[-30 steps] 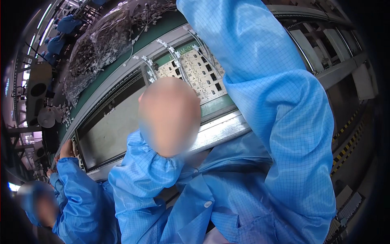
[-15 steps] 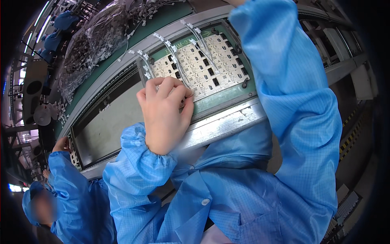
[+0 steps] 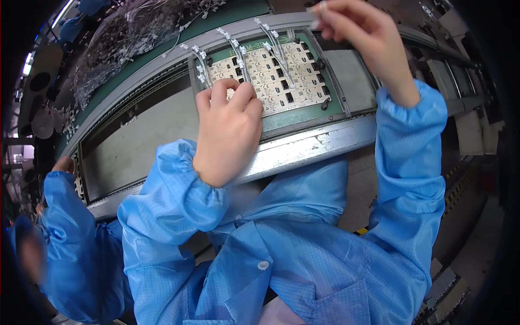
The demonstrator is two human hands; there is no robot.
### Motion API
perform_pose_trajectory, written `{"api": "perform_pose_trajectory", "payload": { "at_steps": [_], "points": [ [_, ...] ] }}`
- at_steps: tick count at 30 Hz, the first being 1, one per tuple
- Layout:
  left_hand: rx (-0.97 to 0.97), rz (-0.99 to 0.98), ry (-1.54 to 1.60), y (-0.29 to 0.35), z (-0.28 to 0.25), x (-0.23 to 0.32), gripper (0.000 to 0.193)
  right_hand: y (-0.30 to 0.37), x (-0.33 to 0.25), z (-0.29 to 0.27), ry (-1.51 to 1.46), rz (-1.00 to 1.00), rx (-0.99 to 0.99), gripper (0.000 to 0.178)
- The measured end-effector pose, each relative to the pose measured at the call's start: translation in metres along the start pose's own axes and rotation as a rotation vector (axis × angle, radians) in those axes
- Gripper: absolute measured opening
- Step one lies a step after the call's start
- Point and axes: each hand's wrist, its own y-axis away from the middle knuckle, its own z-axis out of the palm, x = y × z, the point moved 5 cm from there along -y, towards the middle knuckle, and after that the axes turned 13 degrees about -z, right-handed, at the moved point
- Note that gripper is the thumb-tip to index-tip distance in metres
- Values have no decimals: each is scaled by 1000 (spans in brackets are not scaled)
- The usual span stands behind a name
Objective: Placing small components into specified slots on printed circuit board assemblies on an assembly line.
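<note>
My left hand (image 3: 227, 132) is down on the pale rectangular circuit panel with rows of small black parts (image 3: 281, 76), fingers curled, fingertips (image 3: 225, 89) pressing at the panel's left part; cannot tell if anything is pinched under them. The panel sits in a green framed carrier tray (image 3: 303, 115) on the grey metal conveyor rail (image 3: 309, 146), roughly centre-top of view, straight ahead of my chest

My right hand (image 3: 360, 35) is raised above the panel's far right corner, near the top edge, thumb and forefinger closed narrow on a small whitish clip-like piece (image 3: 317, 13); too blurred to tell what it is exactly. It is apart from the panel, not touching

Thin white wire leads with small connectors (image 3: 271, 40) lie across the top of the panel, several strips side by side. Behind the rail a heap of tangled grey-white wire pieces (image 3: 135, 32) fills the upper left. Left of the carrier is a bare grey flat plate (image 3: 146, 135) in the same line

Both my arms are in light blue cleanroom sleeves (image 3: 406, 162). At far left another person's hand (image 3: 64, 164) in a blue sleeve rests at the line's edge, well apart from mine
</note>
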Motion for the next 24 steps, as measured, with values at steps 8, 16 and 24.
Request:
{"api": "perform_pose_trajectory", "payload": {
  "at_steps": [8, 16, 24],
  "points": [
    [-32, 17, -8, 13, -6, 2, 11, 27, -37, 47, 398, -77, -164, 17],
    [-83, 10, 25, 13, 0, -11, 16, 50, -47, 108, 549, -248, -425, 22],
    [113, -97, 250, 1, -28, -50, 18, 39, -39, 96, 490, -154, -334, 11]
  ]
}}
